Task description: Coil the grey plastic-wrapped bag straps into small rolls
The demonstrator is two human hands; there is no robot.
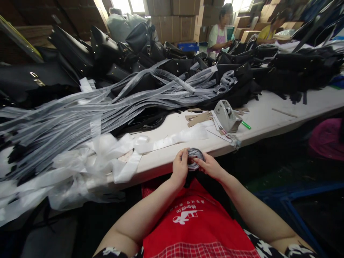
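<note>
Between my two hands, just off the table's front edge, is a coiled strap (195, 154) in a grey-white wrapping with a dark rim. My left hand (180, 165) grips its left side, thumb along the coil. My right hand (211, 165) holds the right side, its fingers reaching to the middle of the ring. A dark end hangs below the coil. On the table behind lie many long wrapped straps (129, 98) in a loose bundle. More coiled straps (228, 81) rest at the bundle's right end.
A tape dispenser (227, 116) stands on the white table (258, 123), with brown card pieces (199, 118) and a green pen (246, 125) beside it. Clear plastic wrapping (126, 157) spills over the front edge at left. Black bags (72, 50) are heaped behind. Two people sit across the table.
</note>
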